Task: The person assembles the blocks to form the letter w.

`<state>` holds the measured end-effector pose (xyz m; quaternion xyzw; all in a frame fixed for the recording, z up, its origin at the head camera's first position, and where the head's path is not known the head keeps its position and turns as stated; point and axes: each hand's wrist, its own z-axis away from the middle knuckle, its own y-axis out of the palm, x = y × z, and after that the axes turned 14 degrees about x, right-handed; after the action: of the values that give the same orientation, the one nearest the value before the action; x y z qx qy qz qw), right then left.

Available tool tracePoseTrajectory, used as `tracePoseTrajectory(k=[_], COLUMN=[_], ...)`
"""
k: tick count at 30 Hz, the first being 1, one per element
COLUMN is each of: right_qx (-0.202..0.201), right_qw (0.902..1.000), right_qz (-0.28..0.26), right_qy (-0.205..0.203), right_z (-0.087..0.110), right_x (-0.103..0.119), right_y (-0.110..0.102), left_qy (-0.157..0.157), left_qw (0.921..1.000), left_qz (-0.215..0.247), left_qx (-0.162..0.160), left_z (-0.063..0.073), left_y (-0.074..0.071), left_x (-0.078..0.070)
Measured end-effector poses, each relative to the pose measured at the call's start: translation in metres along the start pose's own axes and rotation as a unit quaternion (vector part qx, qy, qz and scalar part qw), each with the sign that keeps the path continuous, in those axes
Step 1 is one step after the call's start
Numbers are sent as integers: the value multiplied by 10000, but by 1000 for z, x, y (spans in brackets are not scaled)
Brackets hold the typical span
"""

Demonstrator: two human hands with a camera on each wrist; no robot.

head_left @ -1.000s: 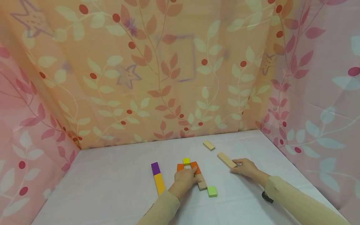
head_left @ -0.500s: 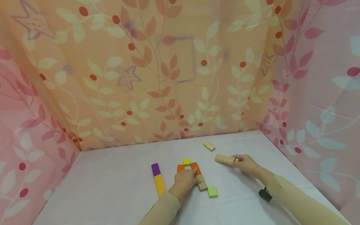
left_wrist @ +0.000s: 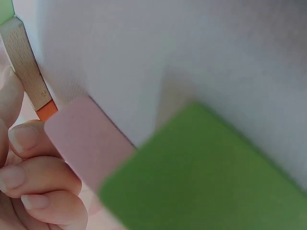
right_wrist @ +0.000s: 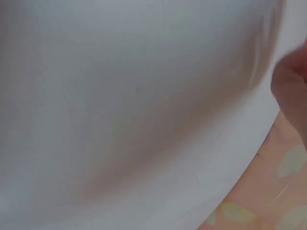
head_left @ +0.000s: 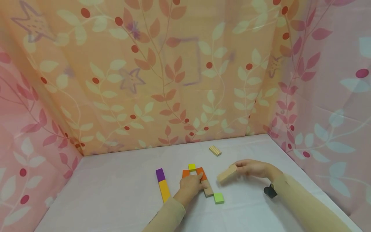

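My right hand (head_left: 253, 168) holds a long plain wooden block (head_left: 227, 174) by its far end, the block slanting toward the left. In the right wrist view only part of the hand shows at the right edge. My left hand (head_left: 189, 187) stays low over a group of blocks: two orange ones (head_left: 202, 173), a yellow one (head_left: 192, 167) and a wooden one (head_left: 208, 192). In the left wrist view its fingers (left_wrist: 43, 177) are curled and its thumb touches the wooden block (left_wrist: 26, 64). A pink block (left_wrist: 91, 139) and a green block (left_wrist: 206, 167) lie beside them.
A lime-green block (head_left: 218, 198) touches the group's near right corner. Purple (head_left: 160, 175) and amber (head_left: 165, 190) blocks form a line at left. Thin wooden pieces (head_left: 215, 150) lie farther back on the white table (head_left: 116, 190). Patterned cloth (head_left: 162, 74) hangs around it.
My right hand has raised the long wooden block and turned it, so its free end swings from far left round toward the near left. The left hand keeps its place.
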<state>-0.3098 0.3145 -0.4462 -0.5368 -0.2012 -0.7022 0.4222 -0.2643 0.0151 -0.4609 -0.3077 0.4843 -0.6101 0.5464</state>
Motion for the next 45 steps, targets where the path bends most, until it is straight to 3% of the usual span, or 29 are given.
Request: tracePoseTrajectory(k=[3,5,10,13,16,20,25,33,37,40,45], right_qx=[527,660,439,18,-328,-424,-511,-1027,-1669,-2045,-1896], right_qw=[9974,9944,9861,9827,9841,9845,9707,9569,9463,9449,9584], right_qz=[257,409,1063,1505,1528,1564,2295,2715,2753,2503,1963], right_qy=[422,720,1197,1078,846,663,506,129,272,521,830], right_z=[-3,-6,-18,-24,-25,-20,-22,-34,-36,-35,-33], right_x=[4,7,12,13,11,8,5,5,1,2,4], right_y=[-2,-3,0,4,8,14,21,13,15,22,40], left_qy=[24,41,42,35,74,86,-8,21,75,70,47], left_qw=[10000,9999,10000,10000,9999,9999,10000,10000,10000,10000,10000], left_qz=[-51,-91,-84,-51,-58,-42,-36,62,34,0,-9], left_qx=[13,7,-9,-8,-40,-76,-35,-3,1,-7,-47], left_z=[1,1,4,4,5,5,5,2,1,1,5], left_y=[0,0,-1,-1,-1,-2,-3,-1,0,0,-1], left_x=[0,0,0,-1,0,-1,-1,0,0,0,0])
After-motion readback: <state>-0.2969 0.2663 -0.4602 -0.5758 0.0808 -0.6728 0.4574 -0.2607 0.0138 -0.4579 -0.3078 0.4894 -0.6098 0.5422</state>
